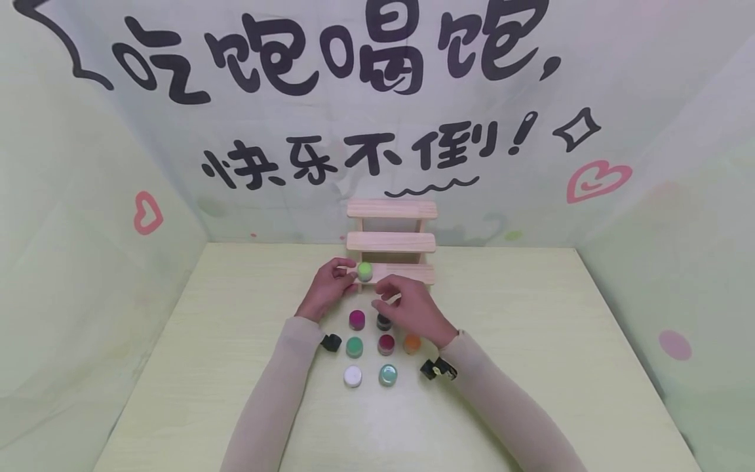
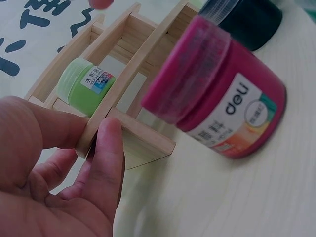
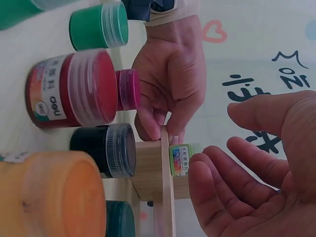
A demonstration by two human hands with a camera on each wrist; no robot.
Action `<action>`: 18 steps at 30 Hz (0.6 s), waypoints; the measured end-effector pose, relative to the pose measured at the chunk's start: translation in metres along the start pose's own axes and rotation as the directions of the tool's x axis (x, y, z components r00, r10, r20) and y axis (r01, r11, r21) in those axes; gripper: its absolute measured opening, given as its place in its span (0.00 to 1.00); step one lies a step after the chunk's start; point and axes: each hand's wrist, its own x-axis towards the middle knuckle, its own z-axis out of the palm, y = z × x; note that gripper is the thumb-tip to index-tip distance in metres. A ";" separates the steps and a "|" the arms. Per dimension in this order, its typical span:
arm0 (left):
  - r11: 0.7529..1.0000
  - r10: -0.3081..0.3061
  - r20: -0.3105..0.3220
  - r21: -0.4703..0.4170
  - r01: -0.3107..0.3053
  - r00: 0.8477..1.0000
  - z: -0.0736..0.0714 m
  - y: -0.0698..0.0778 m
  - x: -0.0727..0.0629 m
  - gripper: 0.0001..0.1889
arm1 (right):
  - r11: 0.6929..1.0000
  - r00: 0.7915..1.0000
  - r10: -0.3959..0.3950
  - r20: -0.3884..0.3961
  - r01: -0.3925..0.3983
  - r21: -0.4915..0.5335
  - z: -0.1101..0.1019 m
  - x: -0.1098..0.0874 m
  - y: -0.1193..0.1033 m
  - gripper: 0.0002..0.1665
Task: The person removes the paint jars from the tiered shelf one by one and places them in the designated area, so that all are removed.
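A small three-step wooden display stand [image 1: 390, 242] stands near the back wall. On its lowest step sits a jar of lime green paint [image 1: 365, 271], toward the left end. My left hand [image 1: 327, 288] pinches the left end of that step between thumb and fingers, as the left wrist view shows, close beside the lime jar [image 2: 86, 88]. My right hand [image 1: 415, 308] hovers just right of the lime jar with fingers loosely bent and nothing in them. Beneath it, a black paint jar [image 1: 384, 322] is partly hidden.
On the table in front of the stand are paint jars: magenta [image 1: 356, 320], green [image 1: 354, 347], dark red [image 1: 386, 344], orange [image 1: 412, 343], white [image 1: 352, 376] and teal [image 1: 388, 375]. A dark green jar [image 3: 120, 218] shows in the right wrist view. A printed cloth [image 1: 283, 131] hangs behind.
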 end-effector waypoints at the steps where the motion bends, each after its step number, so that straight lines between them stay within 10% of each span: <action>1: 1.000 0.000 0.001 -0.003 0.000 1.000 0.000 0.000 0.000 0.13 | 1.000 1.000 0.006 -0.008 -0.006 -0.002 0.001 0.003 0.001 0.18; 18: 1.000 0.009 0.018 -0.017 -0.009 1.000 -0.001 0.000 0.000 0.14 | 0.996 0.995 0.080 -0.059 -0.082 -0.027 0.007 0.044 0.003 0.25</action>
